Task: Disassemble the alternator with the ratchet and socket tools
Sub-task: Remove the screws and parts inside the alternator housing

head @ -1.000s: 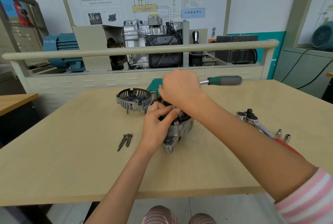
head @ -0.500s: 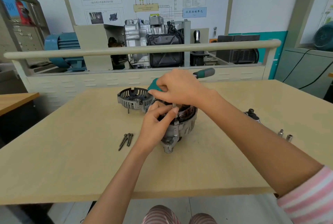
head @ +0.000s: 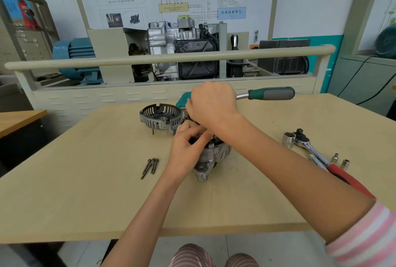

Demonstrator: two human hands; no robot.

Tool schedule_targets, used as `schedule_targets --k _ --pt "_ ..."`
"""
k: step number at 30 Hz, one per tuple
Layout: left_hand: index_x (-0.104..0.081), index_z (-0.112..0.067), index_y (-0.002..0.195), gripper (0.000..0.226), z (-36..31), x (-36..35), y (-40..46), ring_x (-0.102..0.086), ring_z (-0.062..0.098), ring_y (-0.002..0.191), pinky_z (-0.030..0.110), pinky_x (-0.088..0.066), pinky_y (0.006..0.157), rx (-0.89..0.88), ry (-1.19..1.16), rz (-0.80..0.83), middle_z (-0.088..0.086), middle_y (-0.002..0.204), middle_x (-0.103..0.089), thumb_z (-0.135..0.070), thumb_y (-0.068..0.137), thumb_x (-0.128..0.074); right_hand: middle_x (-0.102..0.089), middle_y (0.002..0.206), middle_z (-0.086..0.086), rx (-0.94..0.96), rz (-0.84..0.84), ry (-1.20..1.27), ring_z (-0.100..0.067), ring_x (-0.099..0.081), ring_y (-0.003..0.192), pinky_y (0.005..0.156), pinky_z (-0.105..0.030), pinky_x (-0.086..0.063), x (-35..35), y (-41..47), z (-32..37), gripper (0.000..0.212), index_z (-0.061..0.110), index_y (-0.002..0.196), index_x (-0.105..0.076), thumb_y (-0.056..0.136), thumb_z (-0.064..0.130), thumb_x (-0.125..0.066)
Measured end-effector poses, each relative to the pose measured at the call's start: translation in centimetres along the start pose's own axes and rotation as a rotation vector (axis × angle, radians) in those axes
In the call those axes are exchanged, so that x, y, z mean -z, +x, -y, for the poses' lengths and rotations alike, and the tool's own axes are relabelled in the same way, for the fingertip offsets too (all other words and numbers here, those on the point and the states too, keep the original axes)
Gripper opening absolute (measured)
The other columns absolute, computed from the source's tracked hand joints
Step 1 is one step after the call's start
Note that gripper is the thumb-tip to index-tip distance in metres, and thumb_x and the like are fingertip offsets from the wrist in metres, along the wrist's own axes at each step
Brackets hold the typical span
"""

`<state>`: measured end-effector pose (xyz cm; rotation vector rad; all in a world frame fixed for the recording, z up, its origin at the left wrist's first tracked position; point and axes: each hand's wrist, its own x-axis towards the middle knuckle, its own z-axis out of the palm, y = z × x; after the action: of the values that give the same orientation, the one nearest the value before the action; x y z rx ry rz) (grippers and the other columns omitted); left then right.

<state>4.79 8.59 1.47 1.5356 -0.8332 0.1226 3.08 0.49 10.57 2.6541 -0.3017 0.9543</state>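
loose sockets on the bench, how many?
3: one large socket beside the red-handled ratchet head, two small sockets right of its shaft. The right forearm may hide more.

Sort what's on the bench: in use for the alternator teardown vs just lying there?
In use:
grey metal alternator body, steadied by left hand
green-and-grey handled ratchet, head under right hand

Lying about:
slotted grey end cover
three dark bolts
chrome red-handled ratchet
two small loose sockets
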Motion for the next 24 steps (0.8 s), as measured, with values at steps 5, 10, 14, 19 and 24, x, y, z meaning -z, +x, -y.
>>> schedule_targets --k 5,10,14,19,24 --pt "-0.069 -0.040 0.081 0.022 -0.1 0.2 0.0 -0.051 0.017 0.110 0.028 -0.039 0.097 0.016 -0.014 0.023 0.000 0.099 -0.059 -0.019 0.087 -0.064 -0.032 0.047 0.006 0.295 0.014 0.266 -0.007 -0.027 0.044 0.044 -0.027 -0.018 0.3 -0.1 -1.7 0.046 0.019 0.054 -0.032 0.092 0.042 -0.045" --pt "-0.072 -0.033 0.086 0.014 0.1 0.4 0.1 -0.051 0.025 0.100 0.029 -0.040 0.094 0.000 -0.026 0.033 0.023 0.097 -0.055 -0.022 0.085 -0.064 -0.034 0.047 0.006 0.308 0.032 0.278 -0.005 -0.027 0.044 0.044 -0.026 -0.018 0.5 -0.1 -2.0 0.047 0.019 0.052 -0.033 0.092 0.041 -0.045" --pt "-0.070 -0.031 0.077 0.023 0.5 -0.1 0.3 -0.045 0.011 0.077 0.026 -0.039 0.080 -0.018 -0.025 -0.037 0.001 0.070 -0.047 -0.010 0.083 -0.067 -0.030 0.053 0.002 0.049 0.011 0.053 -0.013 -0.026 0.045 0.043 -0.023 -0.016 0.0 -0.2 -0.6 0.038 0.015 0.058 -0.036 0.093 0.025 -0.043" --pt "-0.069 -0.032 0.072 0.029 0.6 -0.5 0.1 -0.051 0.020 0.100 0.033 -0.041 0.089 -0.007 -0.021 -0.050 -0.006 0.086 -0.057 -0.007 0.085 -0.064 -0.030 0.053 0.002 0.010 -0.016 -0.008 -0.014 -0.026 0.043 0.042 -0.023 -0.016 0.0 -0.2 0.4 0.042 0.015 0.054 -0.030 0.093 0.024 -0.044" --pt "-0.068 -0.040 0.078 0.029 0.1 -0.2 -0.1 -0.048 0.018 0.113 0.033 -0.037 0.099 -0.013 0.004 0.002 -0.025 0.094 -0.057 -0.017 0.091 -0.059 -0.030 0.050 0.004 0.235 -0.051 0.120 -0.011 -0.025 0.044 0.044 -0.024 -0.015 0.2 -0.3 -1.2 0.040 0.017 0.057 -0.037 0.090 0.040 -0.041"
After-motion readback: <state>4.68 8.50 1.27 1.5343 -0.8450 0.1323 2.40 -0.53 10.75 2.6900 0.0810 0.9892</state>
